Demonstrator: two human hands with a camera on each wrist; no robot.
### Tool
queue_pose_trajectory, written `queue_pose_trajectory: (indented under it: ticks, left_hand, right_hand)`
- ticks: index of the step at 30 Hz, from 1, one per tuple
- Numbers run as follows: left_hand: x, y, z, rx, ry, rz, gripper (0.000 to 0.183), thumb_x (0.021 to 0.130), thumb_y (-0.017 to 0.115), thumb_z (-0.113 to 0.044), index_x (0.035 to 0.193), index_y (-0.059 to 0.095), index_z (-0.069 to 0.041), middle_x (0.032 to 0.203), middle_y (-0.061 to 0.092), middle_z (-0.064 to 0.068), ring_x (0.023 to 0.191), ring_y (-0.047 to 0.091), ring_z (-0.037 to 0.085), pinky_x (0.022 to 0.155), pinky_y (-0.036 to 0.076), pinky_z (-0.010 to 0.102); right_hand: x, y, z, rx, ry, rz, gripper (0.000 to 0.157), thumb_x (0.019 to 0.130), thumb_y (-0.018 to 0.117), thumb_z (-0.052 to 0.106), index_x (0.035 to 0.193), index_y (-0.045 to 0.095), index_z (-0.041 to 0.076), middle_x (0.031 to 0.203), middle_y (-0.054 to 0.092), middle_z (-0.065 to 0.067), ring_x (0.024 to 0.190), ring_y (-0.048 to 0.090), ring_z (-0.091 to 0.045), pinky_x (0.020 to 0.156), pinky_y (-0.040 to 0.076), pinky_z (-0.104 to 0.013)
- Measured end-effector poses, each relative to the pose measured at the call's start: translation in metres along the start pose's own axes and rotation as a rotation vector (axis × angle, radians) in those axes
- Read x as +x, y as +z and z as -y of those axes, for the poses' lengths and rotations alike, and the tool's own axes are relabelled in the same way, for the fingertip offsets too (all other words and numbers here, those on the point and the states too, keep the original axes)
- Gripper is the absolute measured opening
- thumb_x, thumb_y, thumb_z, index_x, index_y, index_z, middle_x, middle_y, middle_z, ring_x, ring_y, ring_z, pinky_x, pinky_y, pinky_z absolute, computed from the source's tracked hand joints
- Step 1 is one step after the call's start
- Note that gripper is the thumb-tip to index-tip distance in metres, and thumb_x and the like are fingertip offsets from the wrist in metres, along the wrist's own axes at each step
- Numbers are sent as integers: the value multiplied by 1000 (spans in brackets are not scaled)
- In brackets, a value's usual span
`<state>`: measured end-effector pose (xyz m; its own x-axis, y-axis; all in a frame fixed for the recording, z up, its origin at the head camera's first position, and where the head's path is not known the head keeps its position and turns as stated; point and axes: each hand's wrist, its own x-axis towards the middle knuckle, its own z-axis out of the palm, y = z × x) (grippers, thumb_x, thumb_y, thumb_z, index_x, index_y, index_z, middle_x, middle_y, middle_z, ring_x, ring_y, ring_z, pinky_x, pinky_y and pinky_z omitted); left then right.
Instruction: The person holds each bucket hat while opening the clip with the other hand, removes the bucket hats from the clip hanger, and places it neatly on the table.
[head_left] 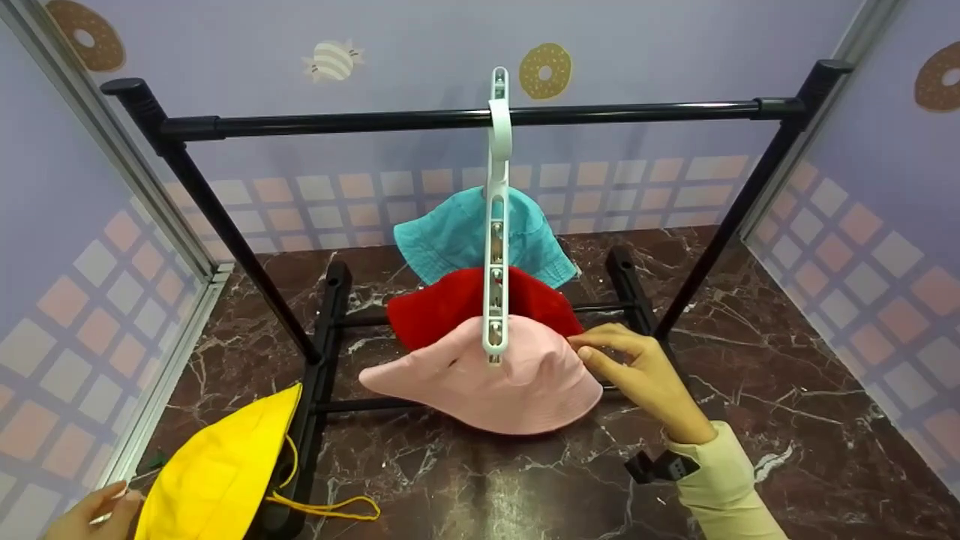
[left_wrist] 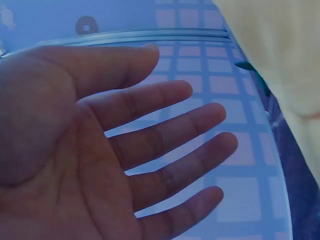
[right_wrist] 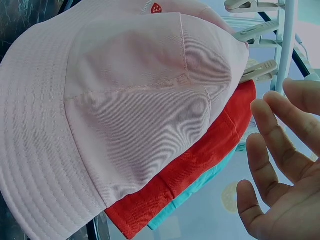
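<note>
A pink bucket hat (head_left: pixel 487 390) hangs from the near end of a white clip hanger (head_left: pixel 496 247). Behind it hang a red hat (head_left: pixel 435 304) and a turquoise hat (head_left: pixel 450 232). In the right wrist view, clips (right_wrist: pixel 259 71) grip the crowns. My right hand (head_left: pixel 637 360) is at the pink hat's right side, fingers loosely bent and nothing between them; the right wrist view shows the fingers apart from the cloth. My left hand (head_left: pixel 97 517), at the lower left, is beside a yellow hat (head_left: pixel 217 465) with a cord. Its fingers (left_wrist: pixel 165 140) are spread and empty in the left wrist view.
The hanger hooks over the top bar (head_left: pixel 360 121) of a black rack, whose feet stand on a dark marbled surface (head_left: pixel 757 405). Patterned walls (head_left: pixel 675 45) enclose the back and both sides. The yellow hat overlaps the rack's left foot (head_left: pixel 319 375).
</note>
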<state>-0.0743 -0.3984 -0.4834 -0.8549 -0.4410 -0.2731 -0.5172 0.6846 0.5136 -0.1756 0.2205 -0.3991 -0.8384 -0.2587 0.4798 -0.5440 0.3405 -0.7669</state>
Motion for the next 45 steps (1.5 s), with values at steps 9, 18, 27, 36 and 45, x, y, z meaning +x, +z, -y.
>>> queue_pose_trajectory:
  ticks: [9, 18, 27, 36, 45]
  left_hand:
    - [-31, -11, -62, 4, 154, -138, 64, 99, 42, -45, 139, 42, 4, 133, 49, 30, 111, 60, 42, 87, 50, 55]
    - [-69, -5, -122, -94, 418, -182, 44, 97, 54, -36, 130, 58, -6, 119, 66, 20, 81, 47, -24, 86, 52, 48]
    - [-85, 11, -180, -185, 588, -205, 35, 95, 61, -29, 125, 64, -13, 114, 71, 8, 110, 62, 25, 95, 47, 41]
    - [-80, 39, -217, -378, 795, -278, 35, 88, 70, -15, 123, 66, -13, 111, 71, 5, 106, 46, -19, 97, 36, 13]
    - [-68, 57, -244, -427, 915, -232, 41, 83, 75, -11, 123, 66, -9, 113, 70, 3, 106, 55, -2, 94, 35, 5]
  right_hand:
    - [1, -1, 5, -3, -3, 1, 20, 87, 68, 6, 106, 74, 9, 105, 70, -1, 102, 62, -9, 87, 48, -19]
    - [5, 0, 11, 8, 1, -1, 22, 87, 69, 8, 108, 73, 8, 107, 70, 0, 106, 61, -10, 93, 48, -20]
    - [11, 0, 17, 6, -31, -12, 25, 86, 69, 4, 111, 71, 3, 109, 70, -2, 107, 61, -8, 94, 46, -19]
    - [17, 4, 22, -1, -74, -21, 30, 85, 70, 3, 114, 71, 7, 110, 69, -3, 107, 61, -10, 96, 46, -19]
    - [28, 8, 27, -35, -105, -19, 32, 84, 72, 5, 116, 70, 10, 115, 68, -4, 112, 61, -12, 99, 45, -19]
